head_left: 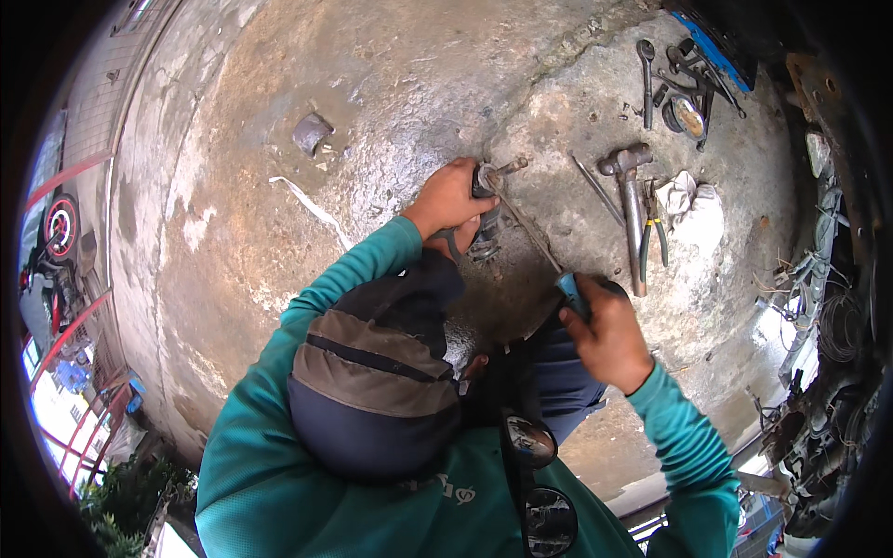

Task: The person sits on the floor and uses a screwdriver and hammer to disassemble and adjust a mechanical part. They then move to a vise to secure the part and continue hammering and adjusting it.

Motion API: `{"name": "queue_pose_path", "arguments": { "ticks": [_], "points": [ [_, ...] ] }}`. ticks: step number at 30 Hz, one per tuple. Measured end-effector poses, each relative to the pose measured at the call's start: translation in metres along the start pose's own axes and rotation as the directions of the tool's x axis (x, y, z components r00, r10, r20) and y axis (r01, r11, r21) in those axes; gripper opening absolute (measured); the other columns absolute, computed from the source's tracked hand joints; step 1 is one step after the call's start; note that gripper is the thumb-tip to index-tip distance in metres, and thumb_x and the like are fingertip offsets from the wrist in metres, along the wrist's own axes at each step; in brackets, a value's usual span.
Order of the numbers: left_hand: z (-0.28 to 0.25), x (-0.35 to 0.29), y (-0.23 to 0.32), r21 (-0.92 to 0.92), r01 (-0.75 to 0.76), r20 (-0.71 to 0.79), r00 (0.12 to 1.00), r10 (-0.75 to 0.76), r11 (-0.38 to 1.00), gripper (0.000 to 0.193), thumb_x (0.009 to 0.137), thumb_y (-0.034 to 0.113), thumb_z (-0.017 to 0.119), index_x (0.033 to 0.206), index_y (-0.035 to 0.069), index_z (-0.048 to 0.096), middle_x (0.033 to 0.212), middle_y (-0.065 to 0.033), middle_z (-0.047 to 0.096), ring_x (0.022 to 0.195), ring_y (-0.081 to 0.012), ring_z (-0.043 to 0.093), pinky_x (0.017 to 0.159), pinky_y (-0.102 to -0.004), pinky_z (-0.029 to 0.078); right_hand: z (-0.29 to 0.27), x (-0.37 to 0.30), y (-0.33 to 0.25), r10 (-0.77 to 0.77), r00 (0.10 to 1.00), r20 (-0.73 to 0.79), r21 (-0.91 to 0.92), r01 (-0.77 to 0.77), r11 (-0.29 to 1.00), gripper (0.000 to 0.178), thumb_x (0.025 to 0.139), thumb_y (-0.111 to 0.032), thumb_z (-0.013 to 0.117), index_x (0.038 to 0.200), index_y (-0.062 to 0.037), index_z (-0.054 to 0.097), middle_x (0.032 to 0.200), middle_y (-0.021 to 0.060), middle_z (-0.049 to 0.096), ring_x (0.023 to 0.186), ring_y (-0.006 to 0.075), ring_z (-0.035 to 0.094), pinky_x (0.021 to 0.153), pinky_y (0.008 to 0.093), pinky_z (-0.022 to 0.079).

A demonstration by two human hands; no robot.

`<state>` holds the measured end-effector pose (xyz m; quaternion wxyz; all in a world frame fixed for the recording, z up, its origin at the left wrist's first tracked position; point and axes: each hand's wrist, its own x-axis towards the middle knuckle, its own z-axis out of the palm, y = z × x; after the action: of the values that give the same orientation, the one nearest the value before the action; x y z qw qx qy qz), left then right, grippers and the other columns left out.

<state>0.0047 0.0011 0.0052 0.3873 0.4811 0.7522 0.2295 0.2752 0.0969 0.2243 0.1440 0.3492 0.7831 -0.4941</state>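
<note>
My left hand (451,206) is closed around a dark, cylindrical metal part (486,240) that stands near the floor, with a short stub (512,166) jutting from its upper end. In my right hand (612,337) is the blue handle of a long screwdriver (532,230), my fingers wrapped round it. Its shaft slants up and left, and the tip meets the top of the metal part beside my left hand. What the tip bears on is too small to make out. The lower side of the part is partly hidden by my left hand.
Right of my hands lie a hammer (633,219), pliers (655,237), a thin metal rod (598,190) and a white cloth (690,210). A ratchet (646,84) and several tools sit near a blue tray (714,48). Leftward are a curved metal piece (311,136) and white strip (313,212).
</note>
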Motion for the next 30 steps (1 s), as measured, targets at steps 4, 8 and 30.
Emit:
{"name": "queue_pose_path", "arguments": {
  "ticks": [4, 8, 30],
  "points": [
    [0.002, -0.002, 0.002, 0.04, -0.029, -0.036, 0.999, 0.03, 0.999, 0.054, 0.075, 0.036, 0.082, 0.102, -0.007, 0.064, 0.106, -0.0307, 0.067, 0.105, -0.0483, 0.066, 0.093, -0.0515, 0.053, 0.013, -0.005, 0.007, -0.026, 0.996, -0.082, 0.026, 0.028, 0.999, 0.05, 0.091, -0.005, 0.07, 0.136, 0.0128, 0.058, 0.092, 0.0288, 0.068, 0.087, 0.0432, 0.071, 0.078, 0.041, 0.054],
    [0.004, 0.0, -0.001, 0.062, -0.051, -0.055, 0.997, 0.055, 0.997, 0.052, 0.073, 0.033, 0.082, 0.101, -0.007, 0.064, 0.105, -0.0314, 0.068, 0.103, -0.0489, 0.066, 0.093, -0.0516, 0.054, 0.028, -0.01, 0.01, 0.035, 0.994, -0.103, 0.088, -0.025, 0.996, 0.049, 0.092, -0.004, 0.07, 0.136, 0.0136, 0.059, 0.099, 0.0304, 0.069, 0.092, 0.045, 0.071, 0.08, 0.0406, 0.054],
    [0.007, -0.001, -0.001, 0.093, -0.047, -0.064, 0.997, 0.053, 0.995, 0.051, 0.072, 0.032, 0.083, 0.1, -0.005, 0.063, 0.096, -0.03, 0.068, 0.097, -0.0492, 0.066, 0.087, -0.0524, 0.055, 0.074, -0.018, 0.043, -0.036, 0.966, -0.257, 0.078, 0.058, 0.995, 0.046, 0.095, -0.01, 0.069, 0.133, 0.0152, 0.061, 0.1, 0.0308, 0.07, 0.09, 0.0454, 0.072, 0.078, 0.0426, 0.056]
  ]
}}
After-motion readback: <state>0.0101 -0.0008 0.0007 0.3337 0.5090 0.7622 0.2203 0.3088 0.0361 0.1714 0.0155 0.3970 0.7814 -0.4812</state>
